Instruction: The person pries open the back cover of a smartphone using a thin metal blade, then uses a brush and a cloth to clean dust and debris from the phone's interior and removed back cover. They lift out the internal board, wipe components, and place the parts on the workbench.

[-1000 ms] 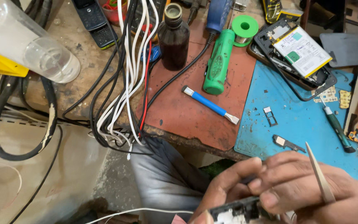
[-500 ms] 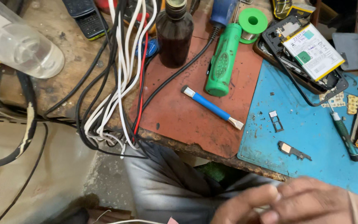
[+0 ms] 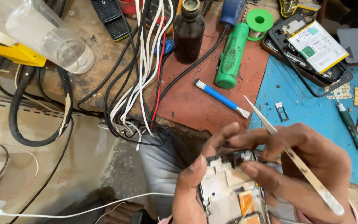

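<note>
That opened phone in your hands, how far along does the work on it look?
Done: the opened phone has its back off, boards and an orange ribbon bare. In hand: the left hand cradles it while the right hand presses fingers on its top edge, with the tweezers tucked pointing away, unused. Left: it is not closed, and another open phone lies on the blue mat.

Left hand (image 3: 189, 195) low at frame bottom, thumb curled up along one side, fingers wrapped and gripping; right hand (image 3: 299, 161) beside it, knuckles up, thumb and forefinger stretched left, remaining fingers curled in a pinch.
</note>
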